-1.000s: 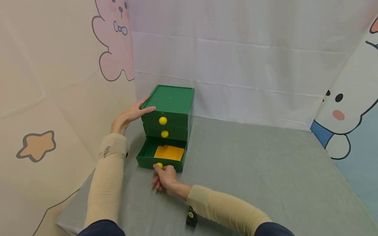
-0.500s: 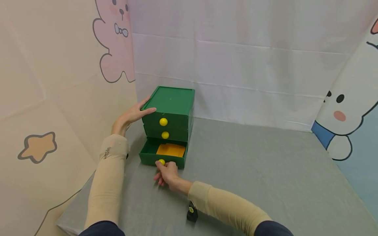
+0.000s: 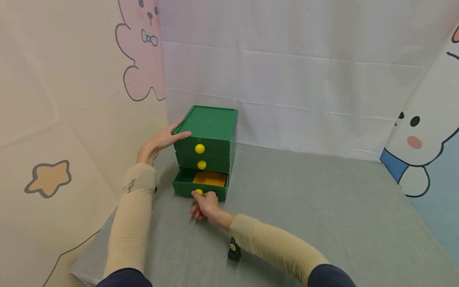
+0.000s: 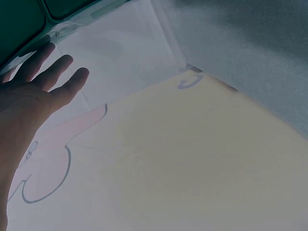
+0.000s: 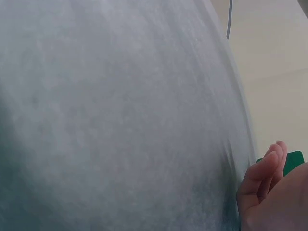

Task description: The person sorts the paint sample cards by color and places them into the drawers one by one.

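Observation:
A green drawer cabinet (image 3: 209, 122) with yellow round knobs stands on the table. Its bottom drawer (image 3: 184, 189) is pulled partway out and has a flat yellow-orange piece (image 3: 209, 179) inside. My left hand (image 3: 161, 140) rests against the cabinet's top left edge, thumb over the front corner and fingers along the side. In the left wrist view, the left hand's fingers (image 4: 61, 65) look straight against the green side. At the bottom drawer's knob (image 3: 199, 192), my right hand (image 3: 209, 205) pinches with thumb and index finger. The right wrist view shows that hand only at the lower right corner.
A grey cloth (image 3: 305, 207) covers the table. Behind it hangs a white curtain (image 3: 305, 79), and a cream wall sheet (image 3: 82, 99) with cartoon prints is close on the left. A small black device (image 3: 234, 251) hangs beneath the right sleeve.
The bottom drawer has slid further into the cabinet, with my right hand moving along on its knob. Less of the yellow-orange piece shows. My left hand keeps its place on the cabinet.

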### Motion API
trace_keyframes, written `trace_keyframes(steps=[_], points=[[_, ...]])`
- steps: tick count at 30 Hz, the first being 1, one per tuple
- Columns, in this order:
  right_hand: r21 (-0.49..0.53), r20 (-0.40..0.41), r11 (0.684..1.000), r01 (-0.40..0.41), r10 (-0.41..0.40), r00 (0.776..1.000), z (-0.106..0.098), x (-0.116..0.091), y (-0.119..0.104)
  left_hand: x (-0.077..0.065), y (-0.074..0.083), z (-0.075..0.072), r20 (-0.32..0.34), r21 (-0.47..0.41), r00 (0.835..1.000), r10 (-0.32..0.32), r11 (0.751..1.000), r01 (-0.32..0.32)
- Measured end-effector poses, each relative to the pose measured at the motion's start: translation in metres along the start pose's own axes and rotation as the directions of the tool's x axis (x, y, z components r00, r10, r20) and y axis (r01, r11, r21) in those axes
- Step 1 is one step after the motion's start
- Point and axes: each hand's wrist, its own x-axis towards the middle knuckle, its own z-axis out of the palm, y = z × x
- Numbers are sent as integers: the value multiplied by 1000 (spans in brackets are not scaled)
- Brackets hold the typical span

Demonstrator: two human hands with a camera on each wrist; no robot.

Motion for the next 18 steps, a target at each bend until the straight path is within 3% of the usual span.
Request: trace_keyframes(steps=[5, 12, 18], points=[[-12, -11, 1000, -15, 15, 1000, -1, 4, -1, -1, 1, 2, -4, 4, 1000, -5, 1000, 5], [-22, -12, 1000, -2, 2, 1000, -5, 13, -4, 28, -31, -1, -44, 20, 999, 10, 1000, -9], [-33, -14, 999, -3, 3, 1000, -8, 22, -6, 29, -33, -2, -53, 26, 998, 22, 999, -20]])
